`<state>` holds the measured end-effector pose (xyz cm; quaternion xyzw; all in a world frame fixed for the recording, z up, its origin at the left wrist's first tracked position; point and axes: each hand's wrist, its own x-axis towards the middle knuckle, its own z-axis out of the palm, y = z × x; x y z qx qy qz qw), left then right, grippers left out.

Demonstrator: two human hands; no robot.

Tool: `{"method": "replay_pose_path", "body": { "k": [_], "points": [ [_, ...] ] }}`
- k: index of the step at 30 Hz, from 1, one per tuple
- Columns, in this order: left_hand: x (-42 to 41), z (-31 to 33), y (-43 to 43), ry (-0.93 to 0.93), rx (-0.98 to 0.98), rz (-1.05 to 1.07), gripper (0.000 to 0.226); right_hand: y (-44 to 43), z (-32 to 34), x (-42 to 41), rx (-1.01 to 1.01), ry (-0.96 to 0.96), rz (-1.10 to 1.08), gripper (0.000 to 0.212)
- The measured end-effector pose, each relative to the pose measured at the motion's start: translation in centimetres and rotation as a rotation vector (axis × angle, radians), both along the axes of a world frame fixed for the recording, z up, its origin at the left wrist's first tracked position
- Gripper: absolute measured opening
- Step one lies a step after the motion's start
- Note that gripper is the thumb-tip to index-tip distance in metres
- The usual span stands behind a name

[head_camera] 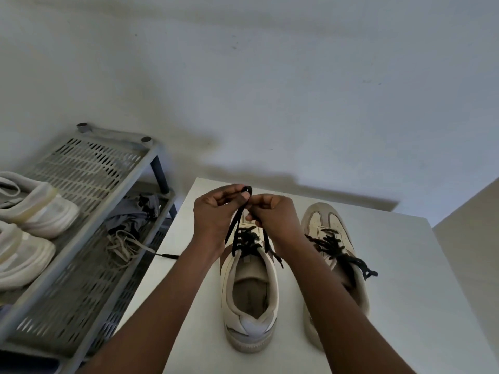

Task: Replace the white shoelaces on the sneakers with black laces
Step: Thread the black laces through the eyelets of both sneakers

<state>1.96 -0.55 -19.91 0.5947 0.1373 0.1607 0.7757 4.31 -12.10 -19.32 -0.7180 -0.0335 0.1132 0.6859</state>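
Observation:
Two cream sneakers stand side by side on a white table (189, 319), heels toward me. The left sneaker (249, 295) has a black lace (247, 238) through its eyelets. Above its toe, my left hand (216, 211) pinches a loop of that lace, and my right hand (272, 214) grips the other strand right beside it. One loose end hangs over the collar. The right sneaker (337, 238) is laced in black, with its ends (361, 268) lying knotted over its side. A pile of white laces (124, 247) lies on the rack's lower shelf.
A grey perforated shoe rack (81, 168) stands left of the table, with two white shoes (32, 206) on its top shelf and grey cloth (135, 211) on the lower one. A black lace tip (168, 256) lies at the table's left edge. A pale wall rises behind.

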Motion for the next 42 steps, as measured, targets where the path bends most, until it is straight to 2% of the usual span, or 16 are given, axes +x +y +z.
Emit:
{"method": "replay_pose_path", "body": {
  "k": [5,8,12,14,16,18,21,25,27,31,37,42],
  "points": [
    [0.1,0.8,-0.1,-0.012,-0.004,-0.064,0.017,-0.4,-0.6,-0.5,0.130,0.114,0.257,0.016],
    [0.2,1.0,-0.3,0.015,0.048,-0.138,0.015,-0.7,-1.0,-0.6,0.068,0.080,0.275,0.010],
    [0.5,0.6,0.7,0.097,0.223,-0.335,0.017,-0.6,-1.4,-0.5,0.074,0.061,0.189,0.015],
    [0.2,0.0,1.7,0.135,0.383,-0.432,0.015,-0.7,-1.6,-0.4,0.127,0.102,0.142,0.016],
    [-0.2,-0.6,2.3,0.154,0.565,-0.418,0.017,-0.8,-1.8,-0.3,0.159,0.156,0.128,0.016],
    [-0.4,-0.9,2.3,0.149,0.652,-0.300,0.017,-0.8,-1.8,-0.2,0.177,0.222,0.125,0.015],
    [-1.0,-1.2,1.8,0.055,0.654,-0.151,0.021,-0.5,-1.1,-0.1,0.191,0.336,0.090,0.015],
    [-1.2,-2.1,2.2,-0.231,0.975,-0.113,0.022,-0.5,-0.6,0.0,0.117,0.399,0.068,0.012],
    [-1.0,-2.3,2.5,-0.285,1.064,-0.141,0.021,-0.7,-0.7,0.0,0.040,0.379,0.060,0.012],
    [-1.2,-2.3,2.3,-0.211,1.007,-0.172,0.015,-1.2,-0.7,0.4,-0.042,0.344,0.018,0.031],
    [-0.4,-2.7,2.6,0.139,0.758,-0.140,0.019,-1.7,-1.2,0.1,-0.051,0.253,0.112,0.022],
    [-0.2,-2.4,2.1,0.281,0.477,-0.150,0.014,-2.6,-1.4,-0.8,-0.117,0.022,0.273,0.018]
  ]
}}
